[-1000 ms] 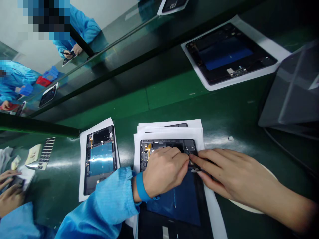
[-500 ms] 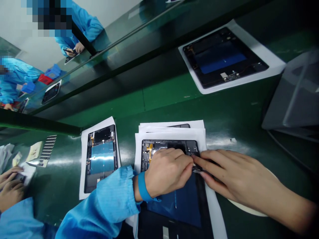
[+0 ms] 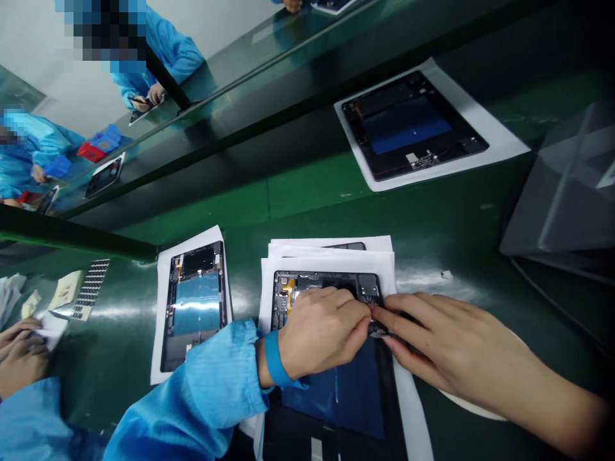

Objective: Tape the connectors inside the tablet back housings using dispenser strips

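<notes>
Left hand (image 3: 319,333) bunched, right hand (image 3: 446,342) narrow, both grips at right edge of middle tablet (image 3: 331,403), can't tell what's pinched. Tablet lying innards-up on white paper (image 3: 327,262), green worktop (image 3: 432,224).

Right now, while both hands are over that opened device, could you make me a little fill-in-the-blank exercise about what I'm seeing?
1. The left hand has a wristband coloured ____.
2. The tablet-like device beneath the left hand and right hand lies on paper that is ____.
3. A blue sleeve shows on only one of the person's two arms, the ____ one.
4. The table has a surface coloured ____.

Missing words: blue; white; left; green.
</notes>
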{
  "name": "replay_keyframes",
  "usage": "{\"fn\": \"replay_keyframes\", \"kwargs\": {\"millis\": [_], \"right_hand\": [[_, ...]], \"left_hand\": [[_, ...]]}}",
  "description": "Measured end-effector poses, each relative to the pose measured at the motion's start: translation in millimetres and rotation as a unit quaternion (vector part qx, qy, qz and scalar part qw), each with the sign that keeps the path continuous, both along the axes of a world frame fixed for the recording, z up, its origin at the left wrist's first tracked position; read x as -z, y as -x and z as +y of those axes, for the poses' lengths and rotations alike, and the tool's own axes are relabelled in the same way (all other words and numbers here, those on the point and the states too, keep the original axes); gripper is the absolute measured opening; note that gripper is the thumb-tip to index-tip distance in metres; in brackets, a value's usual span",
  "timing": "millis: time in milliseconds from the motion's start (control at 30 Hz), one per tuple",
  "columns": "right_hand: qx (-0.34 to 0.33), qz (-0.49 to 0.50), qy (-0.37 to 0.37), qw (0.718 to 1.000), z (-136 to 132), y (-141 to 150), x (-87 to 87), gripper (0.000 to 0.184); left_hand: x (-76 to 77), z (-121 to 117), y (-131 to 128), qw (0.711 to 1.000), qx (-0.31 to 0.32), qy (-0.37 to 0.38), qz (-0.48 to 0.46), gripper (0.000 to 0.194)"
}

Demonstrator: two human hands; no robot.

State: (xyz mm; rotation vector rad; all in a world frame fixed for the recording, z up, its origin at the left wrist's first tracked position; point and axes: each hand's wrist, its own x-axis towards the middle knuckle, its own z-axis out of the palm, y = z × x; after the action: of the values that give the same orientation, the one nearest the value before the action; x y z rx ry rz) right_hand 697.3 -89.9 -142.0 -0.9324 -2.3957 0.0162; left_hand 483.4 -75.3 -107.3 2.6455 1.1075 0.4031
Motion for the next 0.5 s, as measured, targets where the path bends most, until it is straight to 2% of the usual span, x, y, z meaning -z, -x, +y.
{"fn": "replay_keyframes", "kwargs": {"millis": [200, 400, 500], "right_hand": [[-0.007, 0.001, -0.006, 1.0, 0.6, -1.1, -2.9, 0.026], [-0.022, 0.031, -0.029, 0.999, 2.9, -4.4, -0.6, 0.015], [-0.009, 0.037, -0.026, 0.999, 2.5, -4.5, -1.4, 0.014]], "left_hand": [[2.4, 0.0, 0.4, 1.0, 0.008, -0.003, 0.004, 0.028], [4.9, 1.2, 0.1, 1.0, 0.02, 0.008, 0.011, 0.026], [4.6, 2.5, -0.5, 1.0, 0.016, -0.003, -0.002, 0.027]]}}
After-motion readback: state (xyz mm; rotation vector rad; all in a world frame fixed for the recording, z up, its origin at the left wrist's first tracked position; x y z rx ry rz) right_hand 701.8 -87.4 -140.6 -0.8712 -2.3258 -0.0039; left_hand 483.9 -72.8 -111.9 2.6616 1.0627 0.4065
